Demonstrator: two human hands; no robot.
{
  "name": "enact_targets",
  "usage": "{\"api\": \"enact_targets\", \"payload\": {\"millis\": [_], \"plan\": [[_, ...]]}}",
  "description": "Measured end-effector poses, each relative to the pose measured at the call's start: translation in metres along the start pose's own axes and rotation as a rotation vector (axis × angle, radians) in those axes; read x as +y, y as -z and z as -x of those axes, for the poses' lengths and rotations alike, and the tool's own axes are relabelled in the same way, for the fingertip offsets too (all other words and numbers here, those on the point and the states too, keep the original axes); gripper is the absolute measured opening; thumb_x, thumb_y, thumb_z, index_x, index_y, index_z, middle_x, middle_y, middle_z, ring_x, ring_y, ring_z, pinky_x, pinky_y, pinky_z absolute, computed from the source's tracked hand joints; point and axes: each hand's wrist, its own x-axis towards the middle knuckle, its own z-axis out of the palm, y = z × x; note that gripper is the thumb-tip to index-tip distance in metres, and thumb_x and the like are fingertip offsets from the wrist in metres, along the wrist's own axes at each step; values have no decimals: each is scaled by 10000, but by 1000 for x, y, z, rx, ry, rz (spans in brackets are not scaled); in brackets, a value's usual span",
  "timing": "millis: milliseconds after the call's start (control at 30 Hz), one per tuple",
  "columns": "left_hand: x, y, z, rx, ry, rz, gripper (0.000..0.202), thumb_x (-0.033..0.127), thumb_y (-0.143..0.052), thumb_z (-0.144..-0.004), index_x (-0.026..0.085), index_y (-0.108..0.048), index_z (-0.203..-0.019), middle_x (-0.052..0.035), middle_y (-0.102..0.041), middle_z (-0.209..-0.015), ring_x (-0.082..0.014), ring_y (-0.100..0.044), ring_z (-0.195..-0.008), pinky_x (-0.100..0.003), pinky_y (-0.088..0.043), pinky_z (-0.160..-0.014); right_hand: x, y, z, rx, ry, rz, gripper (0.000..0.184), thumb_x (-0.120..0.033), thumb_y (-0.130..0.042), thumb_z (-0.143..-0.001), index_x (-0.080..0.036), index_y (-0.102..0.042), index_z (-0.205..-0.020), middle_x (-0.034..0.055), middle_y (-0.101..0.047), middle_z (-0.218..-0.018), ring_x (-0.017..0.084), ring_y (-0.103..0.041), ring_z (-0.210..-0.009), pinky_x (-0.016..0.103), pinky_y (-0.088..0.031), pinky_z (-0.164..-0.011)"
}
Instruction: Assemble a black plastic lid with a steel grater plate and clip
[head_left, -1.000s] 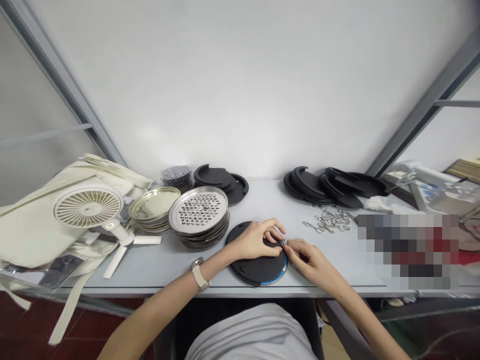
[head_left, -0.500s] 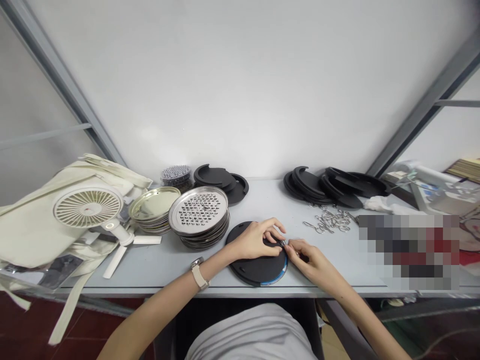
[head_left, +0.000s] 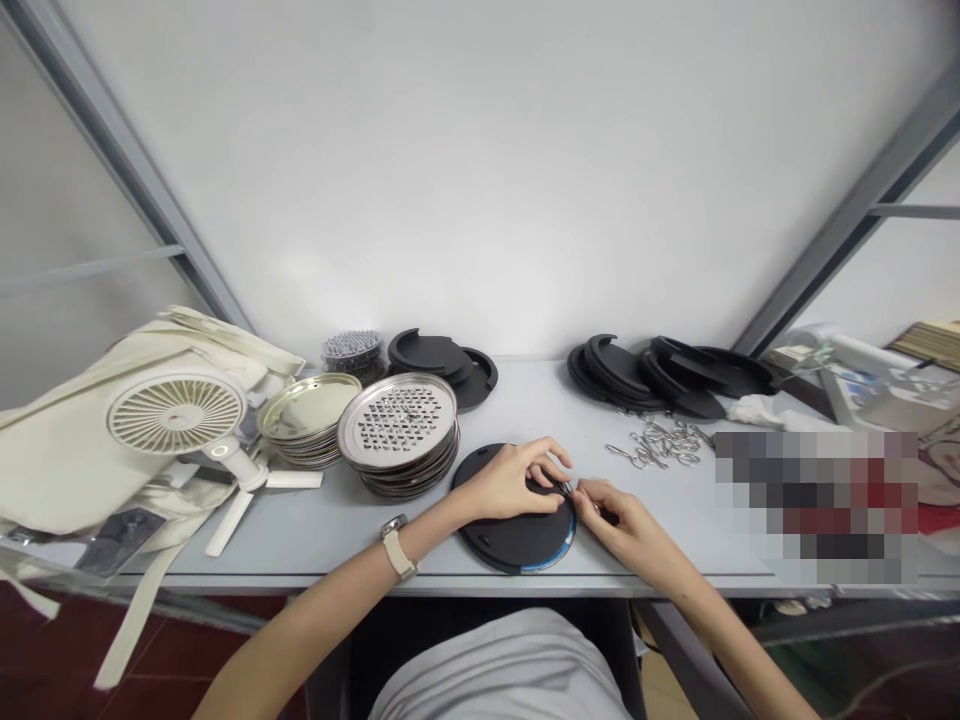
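Black disc (head_left: pixel 517 545) lies flat on the tabletop (head_left: pixel 540 415), near its front edge, a blue band (head_left: pixel 557 553) showing along its near-right rim. It looks light and stiff, its matte face likely smooth but not very slippery; the rim seems the surest place to take hold, with a flat palm steadying the face.

The left hand (head_left: pixel 517 480) rests over the disc's middle and far-right part, its fingers curled and partly parted, thumb toward the right rim; whether they grip anything I cannot tell. The right hand (head_left: pixel 615 515) sits just beside that rim, thumb and index finger pinched together on what looks like a thin metal piece (head_left: pixel 568 488), too small to make out. The left fingers are thus above the disc, the right ones at its edge.

Beyond, to the left, stand a stack of grater plates (head_left: pixel 397 425) and a stack of golden lids (head_left: pixel 309 410); to the right lie loose metal hooks (head_left: pixel 666 442). Farthest, near the wall (head_left: pixel 487 180), are black trays (head_left: pixel 622 365).
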Motion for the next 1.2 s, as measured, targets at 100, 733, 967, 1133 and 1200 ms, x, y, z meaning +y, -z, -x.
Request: {"api": "enact_targets", "payload": {"millis": [100, 733, 967, 1133, 1200], "plan": [[0, 0, -1, 3, -23, 17, 391, 138, -652, -676, 190, -564, -1054, -63, -715, -985, -151, -647, -843, -245, -481, -765, 1, 0, 0, 11, -11, -25, 395, -434, -381, -935, -213, -339, -610, -39, -355, -602, 136, -384, -601, 245, -352, -555], [6, -1, 1, 37, -7, -51, 465, 178, -698, -641, 211, -548, -1080, -22, -654, -1104, -110, -610, -758, -221, -457, -698, 3, -2, -2, 148, -86, -53, 360, -428, -336, -959, -224, -332, -662, -56, -305, -600, 125, -351, -558, 238, -317, -521], [5, -3, 0, 31, -9, -21, 461, 181, -709, -631, 187, -565, -1069, -37, -670, -998, -117, -614, -754, -231, -483, -702, -3, 0, -2, 1, 38, 71, 359, -392, -371, -950, -215, -416, -641, -15, -480, -608, 166, -490, -632, 267, -398, -610], [3, -4, -1, 20, -35, -20, 369, 145, -690, -642, 177, -597, -998, -32, -689, -963, -130, -622, -798, -240, -483, -730, 2, 1, -2, -21, 52, 58, 347, -369, -370, -951, -204, -477, -665, -2, -515, -640, 170, -501, -657, 273, -408, -631], [3, -4, -1, 30, -40, -27, 374, 133, -694, -635, 178, -599, -994, -32, -700, -952, -139, -633, -826, -247, -478, -757, 3, 1, -1, -27, 49, 56, 348, -360, -365, -949, -202, -470, -658, -5, -503, -636, 166, -491, -649, 271, -401, -622]]}}
